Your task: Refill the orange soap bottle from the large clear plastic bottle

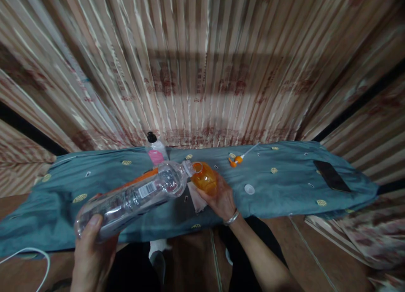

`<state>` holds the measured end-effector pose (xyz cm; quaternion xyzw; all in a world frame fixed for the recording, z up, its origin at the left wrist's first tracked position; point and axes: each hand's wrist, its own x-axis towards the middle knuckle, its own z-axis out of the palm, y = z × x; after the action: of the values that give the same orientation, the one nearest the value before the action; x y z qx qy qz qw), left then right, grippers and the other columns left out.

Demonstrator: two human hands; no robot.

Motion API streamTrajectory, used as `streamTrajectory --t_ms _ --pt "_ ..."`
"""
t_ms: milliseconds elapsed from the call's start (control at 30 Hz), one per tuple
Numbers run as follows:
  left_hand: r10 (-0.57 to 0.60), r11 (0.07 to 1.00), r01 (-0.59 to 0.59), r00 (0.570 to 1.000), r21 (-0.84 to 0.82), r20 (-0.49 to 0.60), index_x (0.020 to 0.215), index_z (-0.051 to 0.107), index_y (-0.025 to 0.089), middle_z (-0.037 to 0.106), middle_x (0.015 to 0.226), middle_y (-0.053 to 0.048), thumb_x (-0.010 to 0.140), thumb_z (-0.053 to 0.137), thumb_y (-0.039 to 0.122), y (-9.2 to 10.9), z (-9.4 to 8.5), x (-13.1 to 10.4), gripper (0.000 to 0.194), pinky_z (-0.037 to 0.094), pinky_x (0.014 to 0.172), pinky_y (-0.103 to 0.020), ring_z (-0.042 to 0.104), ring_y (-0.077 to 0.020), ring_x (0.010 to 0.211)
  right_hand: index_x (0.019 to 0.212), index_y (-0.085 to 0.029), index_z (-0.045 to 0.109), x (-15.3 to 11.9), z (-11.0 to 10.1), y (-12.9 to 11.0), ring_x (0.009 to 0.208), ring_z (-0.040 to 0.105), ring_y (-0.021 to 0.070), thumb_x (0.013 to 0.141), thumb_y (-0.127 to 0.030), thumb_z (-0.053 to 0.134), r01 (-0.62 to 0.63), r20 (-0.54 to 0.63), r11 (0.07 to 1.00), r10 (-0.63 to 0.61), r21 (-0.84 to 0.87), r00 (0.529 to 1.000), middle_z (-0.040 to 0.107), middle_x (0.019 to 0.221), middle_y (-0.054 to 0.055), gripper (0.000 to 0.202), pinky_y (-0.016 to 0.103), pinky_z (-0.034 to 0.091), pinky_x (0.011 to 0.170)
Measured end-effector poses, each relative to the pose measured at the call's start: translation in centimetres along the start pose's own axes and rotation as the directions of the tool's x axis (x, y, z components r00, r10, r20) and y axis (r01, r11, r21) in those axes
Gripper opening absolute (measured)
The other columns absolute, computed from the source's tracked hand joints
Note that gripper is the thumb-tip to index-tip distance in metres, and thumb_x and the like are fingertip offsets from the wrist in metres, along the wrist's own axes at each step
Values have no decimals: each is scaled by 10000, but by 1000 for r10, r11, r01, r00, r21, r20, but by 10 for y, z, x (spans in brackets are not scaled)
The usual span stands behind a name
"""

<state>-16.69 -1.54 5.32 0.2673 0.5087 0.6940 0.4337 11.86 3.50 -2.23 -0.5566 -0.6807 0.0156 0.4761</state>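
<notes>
My left hand (95,245) grips the base end of a large clear plastic bottle (133,203) with a barcode label. The bottle lies tilted, its uncapped mouth at the opening of a smaller orange bottle (206,179). My right hand (223,199), with a silver bracelet at the wrist, is wrapped round the orange bottle, which leans toward the large one. An orange pump head (236,161) with a thin clear tube lies on the cloth to the right. Closer to my right hand rests a round white cap (249,188). Under the bottles is a pale folded tissue or packet (196,198).
A bottle with a black cap and pink label (155,151) stands at the back edge. A dark phone (331,176) lies at the right on the teal patterned cloth (284,191). Striped curtains (202,64) hang behind. A white cable (44,258) loops at the lower left.
</notes>
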Motion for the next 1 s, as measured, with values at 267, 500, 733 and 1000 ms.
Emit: streamTrajectory --t_ms 267,500,733,1000 --pt "15 999 -17 999 -44 -33 1165 706 307 724 1135 -5 599 904 472 -2 6 -11 622 615 838 -342 658 -239 1029 1355 -167 531 -1 -5 2 1021 758 310 867 -535 714 -64 8 998 64 20 998 759 1133 143 638 445 640 873" --pt "62 997 -64 996 -39 -57 1127 721 328 714 1074 33 549 938 488 3 16 -23 638 595 913 -336 652 -193 942 1363 -179 528 2 -11 4 1017 771 295 847 -509 741 -90 40 996 89 11 995 772 1156 140 648 405 646 844" --pt "83 997 -83 995 -1 -57 1147 715 333 720 1147 5 535 946 489 7 18 -30 672 592 938 -369 667 -233 1021 1379 -194 515 0 -10 6 1017 774 304 842 -539 740 -95 23 995 96 -8 995 771 1162 140 676 411 649 822" --pt "75 997 -74 996 12 -48 1180 717 362 727 1094 28 526 953 466 7 17 -32 703 613 800 -289 665 -205 985 1366 -180 526 1 -11 8 997 777 307 839 -584 735 -104 29 995 104 5 994 773 1153 141 696 434 653 824"
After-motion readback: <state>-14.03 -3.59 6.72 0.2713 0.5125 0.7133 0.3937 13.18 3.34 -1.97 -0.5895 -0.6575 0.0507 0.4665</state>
